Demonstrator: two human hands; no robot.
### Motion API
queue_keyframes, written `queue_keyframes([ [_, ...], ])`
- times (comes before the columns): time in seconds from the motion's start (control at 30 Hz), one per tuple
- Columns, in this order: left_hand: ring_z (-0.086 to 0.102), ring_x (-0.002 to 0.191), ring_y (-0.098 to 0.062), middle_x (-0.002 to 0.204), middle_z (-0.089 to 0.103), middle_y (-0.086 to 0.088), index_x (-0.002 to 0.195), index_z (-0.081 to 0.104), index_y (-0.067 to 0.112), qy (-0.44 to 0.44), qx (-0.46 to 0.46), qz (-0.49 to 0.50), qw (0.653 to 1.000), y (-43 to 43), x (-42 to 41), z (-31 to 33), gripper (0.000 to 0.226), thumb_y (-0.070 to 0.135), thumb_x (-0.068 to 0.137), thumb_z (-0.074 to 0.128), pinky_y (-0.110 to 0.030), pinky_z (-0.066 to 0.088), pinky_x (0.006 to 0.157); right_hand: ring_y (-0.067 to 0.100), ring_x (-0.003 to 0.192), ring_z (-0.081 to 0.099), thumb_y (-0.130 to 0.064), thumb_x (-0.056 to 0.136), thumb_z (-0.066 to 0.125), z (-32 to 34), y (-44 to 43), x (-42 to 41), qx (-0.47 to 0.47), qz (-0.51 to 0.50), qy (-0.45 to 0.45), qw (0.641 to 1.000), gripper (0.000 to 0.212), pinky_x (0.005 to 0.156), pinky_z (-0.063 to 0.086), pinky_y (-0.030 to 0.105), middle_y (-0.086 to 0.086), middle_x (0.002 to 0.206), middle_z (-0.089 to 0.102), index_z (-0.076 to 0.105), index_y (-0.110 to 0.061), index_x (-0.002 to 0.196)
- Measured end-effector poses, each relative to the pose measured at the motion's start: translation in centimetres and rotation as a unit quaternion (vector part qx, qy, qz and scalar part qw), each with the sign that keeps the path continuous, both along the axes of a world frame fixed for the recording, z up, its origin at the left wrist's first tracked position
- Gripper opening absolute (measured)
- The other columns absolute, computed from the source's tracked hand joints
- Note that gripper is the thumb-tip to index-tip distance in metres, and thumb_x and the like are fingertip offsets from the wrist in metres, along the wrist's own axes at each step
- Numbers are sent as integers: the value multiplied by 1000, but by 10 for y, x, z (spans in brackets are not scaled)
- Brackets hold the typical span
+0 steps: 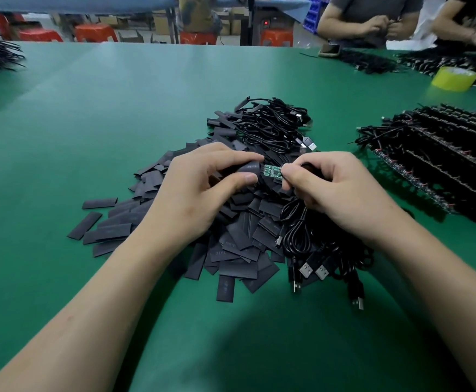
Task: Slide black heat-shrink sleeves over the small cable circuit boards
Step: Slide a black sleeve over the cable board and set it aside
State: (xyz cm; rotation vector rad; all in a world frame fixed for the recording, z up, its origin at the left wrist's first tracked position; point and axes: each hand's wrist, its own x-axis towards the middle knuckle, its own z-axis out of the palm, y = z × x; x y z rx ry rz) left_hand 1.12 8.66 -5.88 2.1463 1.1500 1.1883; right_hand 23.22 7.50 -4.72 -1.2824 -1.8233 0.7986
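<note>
On broad green table mat [117,108], heap of flat black heat-shrink sleeves [239,250], coiled black USB cables [316,244] just beside. Over heap, left hand [197,193] pinching one black sleeve [249,171] between thumb and forefinger; right hand [341,193] pinching small green circuit board [272,172], long axis left-to-right, free end pointing left at sleeve's mouth.

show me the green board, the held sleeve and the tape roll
green board [272,171], head view, middle of its top face
held sleeve [249,168], head view, end nearest the board
tape roll [454,80], head view, yellow outer wall
</note>
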Motion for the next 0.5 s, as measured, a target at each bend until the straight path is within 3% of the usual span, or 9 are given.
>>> queue_keyframes([
  [0.17, 59, 85, 4, 95, 69, 11, 117, 77, 22, 16, 25, 5, 1000, 0, -1, 0, 24, 17, 93, 73, -8, 38, 70, 16, 52, 38, -48, 92, 56, -2, 0, -1, 6, -2, -4, 1000, 35, 55, 29, 33, -3, 55, 47, 70, -19, 79],
  [0.3, 63, 89, -4, 96, 72, 7, 117, 77, 23, 24, 29, 2, 999, 0, 0, 0, 24, 19, 93, 73, -11, 42, 73, 17, 53, 37, -44, 94, 58, -2, 0, -2, 6, -4, 27, 1000, 33, 54, 28, 33, -3, 55, 46, 70, -19, 76],
  [0.5, 58, 81, 7, 90, 67, 17, 116, 77, 22, 22, 37, 13, 999, 1, 0, -1, 23, 21, 94, 73, -7, 38, 70, 9, 49, 37, -44, 92, 57, -2, -1, -5, 25, -10, -16, 1000, 33, 54, 29, 30, -9, 52, 48, 70, -20, 74],
])
